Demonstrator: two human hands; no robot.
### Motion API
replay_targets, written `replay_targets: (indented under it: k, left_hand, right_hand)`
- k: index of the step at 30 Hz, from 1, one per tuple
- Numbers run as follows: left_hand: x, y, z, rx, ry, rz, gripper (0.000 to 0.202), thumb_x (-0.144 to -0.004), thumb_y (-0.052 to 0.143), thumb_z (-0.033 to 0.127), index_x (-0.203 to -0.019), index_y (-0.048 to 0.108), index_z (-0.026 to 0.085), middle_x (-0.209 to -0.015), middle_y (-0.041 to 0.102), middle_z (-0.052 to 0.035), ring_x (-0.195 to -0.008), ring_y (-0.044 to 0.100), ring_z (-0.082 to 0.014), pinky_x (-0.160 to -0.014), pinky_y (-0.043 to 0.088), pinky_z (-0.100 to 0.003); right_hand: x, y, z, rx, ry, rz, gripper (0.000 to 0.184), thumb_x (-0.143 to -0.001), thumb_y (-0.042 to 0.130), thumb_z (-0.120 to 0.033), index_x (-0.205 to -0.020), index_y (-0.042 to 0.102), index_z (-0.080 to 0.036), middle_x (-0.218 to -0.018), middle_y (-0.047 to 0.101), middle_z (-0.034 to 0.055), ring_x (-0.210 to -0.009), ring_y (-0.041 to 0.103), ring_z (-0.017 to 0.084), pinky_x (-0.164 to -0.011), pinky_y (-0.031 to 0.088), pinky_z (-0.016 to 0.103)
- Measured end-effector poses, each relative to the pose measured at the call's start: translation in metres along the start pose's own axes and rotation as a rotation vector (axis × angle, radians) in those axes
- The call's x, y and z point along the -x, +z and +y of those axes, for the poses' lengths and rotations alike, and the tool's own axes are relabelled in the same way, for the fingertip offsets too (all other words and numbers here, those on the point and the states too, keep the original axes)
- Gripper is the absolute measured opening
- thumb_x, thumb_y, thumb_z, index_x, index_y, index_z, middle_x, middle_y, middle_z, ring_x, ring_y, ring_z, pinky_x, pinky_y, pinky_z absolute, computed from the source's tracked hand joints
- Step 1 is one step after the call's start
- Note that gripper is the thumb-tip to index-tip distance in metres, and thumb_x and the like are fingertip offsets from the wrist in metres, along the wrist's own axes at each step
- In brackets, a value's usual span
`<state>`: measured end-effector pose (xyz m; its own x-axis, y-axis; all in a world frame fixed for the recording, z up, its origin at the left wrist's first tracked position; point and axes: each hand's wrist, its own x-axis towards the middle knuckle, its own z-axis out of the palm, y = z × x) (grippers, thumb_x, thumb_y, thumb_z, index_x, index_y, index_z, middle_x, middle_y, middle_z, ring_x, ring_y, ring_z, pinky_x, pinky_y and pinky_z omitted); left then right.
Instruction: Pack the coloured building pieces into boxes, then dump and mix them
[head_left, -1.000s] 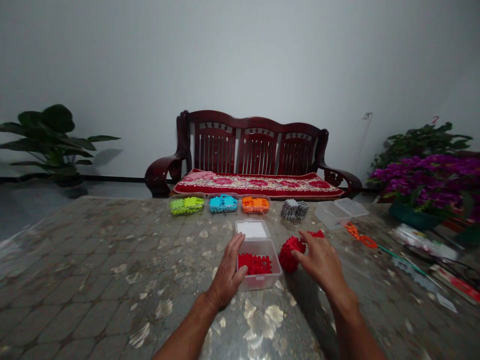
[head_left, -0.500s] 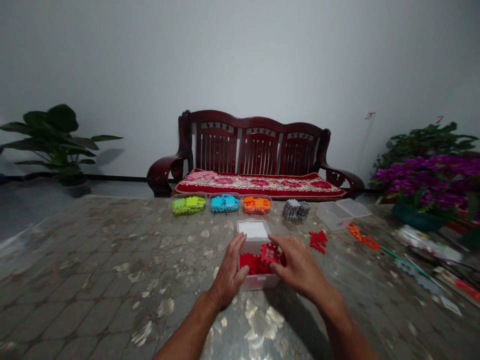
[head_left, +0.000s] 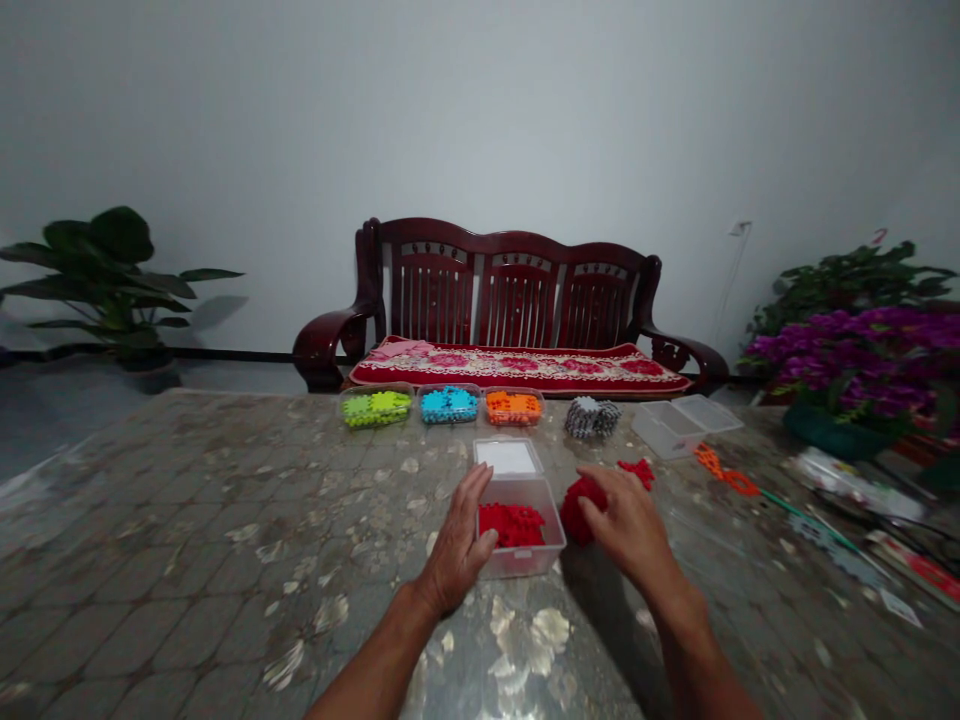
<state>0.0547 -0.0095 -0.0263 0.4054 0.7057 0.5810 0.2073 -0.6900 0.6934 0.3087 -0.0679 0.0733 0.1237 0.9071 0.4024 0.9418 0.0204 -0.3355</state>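
A clear plastic box (head_left: pixel 523 565), its lid folded back, stands on the table in front of me. Red notched plastic building pieces (head_left: pixel 511 524) lie inside, mostly on the left. My left hand (head_left: pixel 463 535) grips the box's left side, thumb at the front rim. Just right of the box, my right hand (head_left: pixel 624 522) has its fingers curled round a blurred bunch of red building pieces (head_left: pixel 580 510). Behind that hand lie more red pieces (head_left: pixel 638 471), partly hidden by it.
At the table's far side stand tubs of green pieces (head_left: pixel 377 408), blue pieces (head_left: pixel 449 405) and orange pieces (head_left: pixel 514 406). Grey pieces (head_left: pixel 592 417) and an open clear box (head_left: pixel 667 428) stand further right. Orange-handled tool (head_left: pixel 726 472) and purple flowers (head_left: pixel 862 365) are at the right.
My right hand has moved right, out of the box, with a bunch of red pieces. The box's right part now shows bare. My left hand has stayed at the box's side.
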Motion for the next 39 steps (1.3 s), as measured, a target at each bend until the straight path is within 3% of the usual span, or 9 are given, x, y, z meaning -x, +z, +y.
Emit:
replay_targets:
  k: [6,12,17,21,25,31,35,39]
  left_hand:
    - [0.0,0.0,-0.001,-0.004,0.009,-0.001,0.063,-0.102,0.04,0.036,-0.161,0.022,0.026,-0.167,0.026,-0.0125,-0.155,0.024,-0.0318,-0.126,0.022,-0.056]
    - [0.0,0.0,-0.001,-0.008,0.017,-0.003,0.063,-0.101,0.039,0.034,-0.161,0.022,0.026,-0.166,0.026,-0.0124,-0.155,0.023,-0.0311,-0.126,0.022,-0.055]
    - [0.0,0.001,-0.001,-0.02,0.003,0.0,0.064,-0.101,0.042,0.034,-0.161,0.022,0.026,-0.167,0.026,-0.0121,-0.155,0.024,-0.0308,-0.126,0.021,-0.055]
    - [0.0,0.001,0.001,-0.008,0.012,0.004,0.063,-0.102,0.042,0.035,-0.161,0.023,0.025,-0.167,0.026,-0.0121,-0.155,0.024,-0.0308,-0.127,0.022,-0.054]
    - [0.0,0.001,0.002,0.004,0.011,0.011,0.064,-0.102,0.042,0.035,-0.161,0.023,0.024,-0.167,0.026,-0.0131,-0.155,0.023,-0.0321,-0.127,0.021,-0.056]
    - [0.0,0.001,0.0,-0.004,-0.001,0.011,0.066,-0.102,0.043,0.039,-0.162,0.02,0.024,-0.167,0.024,-0.0141,-0.155,0.023,-0.0325,-0.126,0.022,-0.056]
    - [0.0,0.001,0.0,-0.006,0.008,0.008,0.065,-0.103,0.042,0.039,-0.162,0.02,0.024,-0.167,0.025,-0.0136,-0.155,0.024,-0.0319,-0.126,0.022,-0.055]
    - [0.0,0.001,0.0,-0.009,0.019,0.003,0.065,-0.102,0.042,0.037,-0.162,0.02,0.025,-0.167,0.025,-0.0125,-0.155,0.023,-0.0312,-0.126,0.022,-0.055]
  right_hand:
    - [0.0,-0.007,0.012,0.17,0.128,-0.058,0.057,-0.085,0.064,-0.038,-0.138,0.062,-0.017,-0.125,0.072,0.0146,-0.118,0.063,0.033,-0.101,0.047,0.044]
    - [0.001,-0.003,0.015,0.184,0.13,-0.046,0.054,-0.082,0.067,-0.035,-0.135,0.064,-0.021,-0.119,0.074,0.0127,-0.111,0.065,0.031,-0.095,0.048,0.041]
    - [0.002,-0.005,0.014,0.113,0.128,0.024,0.055,-0.084,0.064,-0.033,-0.137,0.062,-0.02,-0.123,0.072,0.0134,-0.113,0.064,0.031,-0.1,0.046,0.045]
    - [0.002,-0.008,-0.006,-0.049,0.037,-0.026,0.056,-0.083,0.064,-0.033,-0.137,0.062,-0.02,-0.126,0.071,0.0106,-0.117,0.062,0.029,-0.104,0.047,0.045]
    - [0.003,-0.005,-0.036,-0.197,-0.12,-0.148,0.055,-0.078,0.068,-0.023,-0.134,0.065,-0.023,-0.124,0.072,0.009,-0.114,0.063,0.028,-0.102,0.049,0.043]
    - [-0.008,0.006,-0.068,-0.224,-0.262,-0.283,0.055,-0.077,0.064,-0.01,-0.13,0.067,-0.023,-0.124,0.072,0.0088,-0.117,0.061,0.028,-0.103,0.048,0.043]
    - [-0.01,0.017,-0.061,-0.258,-0.28,-0.209,0.052,-0.078,0.062,-0.01,-0.128,0.068,-0.024,-0.133,0.069,0.0086,-0.126,0.057,0.027,-0.11,0.044,0.046]
    - [-0.007,0.017,-0.034,-0.221,-0.164,-0.073,0.045,-0.081,0.06,-0.016,-0.124,0.07,-0.023,-0.129,0.071,0.0089,-0.123,0.06,0.027,-0.109,0.045,0.046]
